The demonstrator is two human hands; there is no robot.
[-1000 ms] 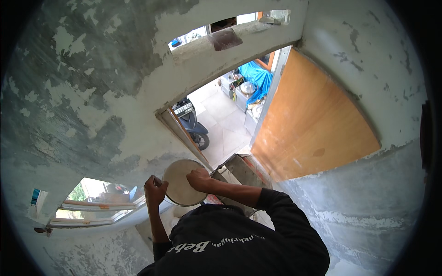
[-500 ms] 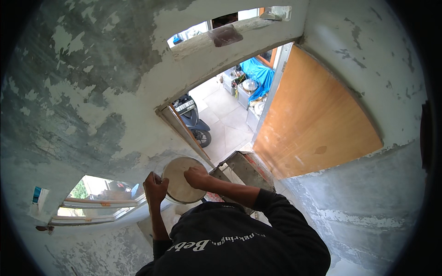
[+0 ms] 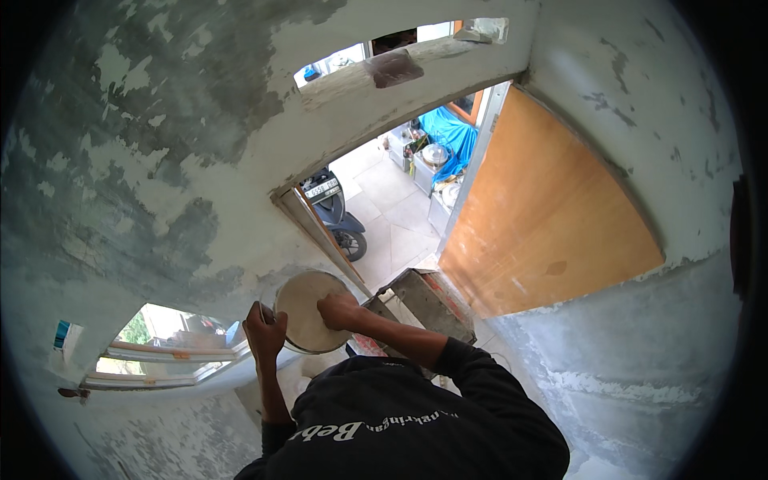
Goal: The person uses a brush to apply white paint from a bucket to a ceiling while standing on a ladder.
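Observation:
A round, shallow-looking vessel (image 3: 308, 328) with a thin pale rim and a beige-grey inside is in front of me, left of centre. Whether it is a sieve, a pan or a bucket seen from above, I cannot tell. My left hand (image 3: 265, 328) is closed at its left rim, thumb toward the inside. Over the right part of the beige surface is my right hand (image 3: 338, 311), its fingers curled into a fist. What those fingers hold, if anything, is hidden beneath the hand.
Beyond the vessel stands a grey, cement-stained trough or box (image 3: 424, 298). An open wooden door (image 3: 552, 216) is at the right. Through the doorway are a parked motorbike (image 3: 340, 220) and a blue tarp (image 3: 452, 132). Patchy plastered wall (image 3: 160, 200) and a low window (image 3: 180, 336) lie left.
The vessel and my left hand have shifted slightly left. My right hand has moved a little down over the surface and stays closed.

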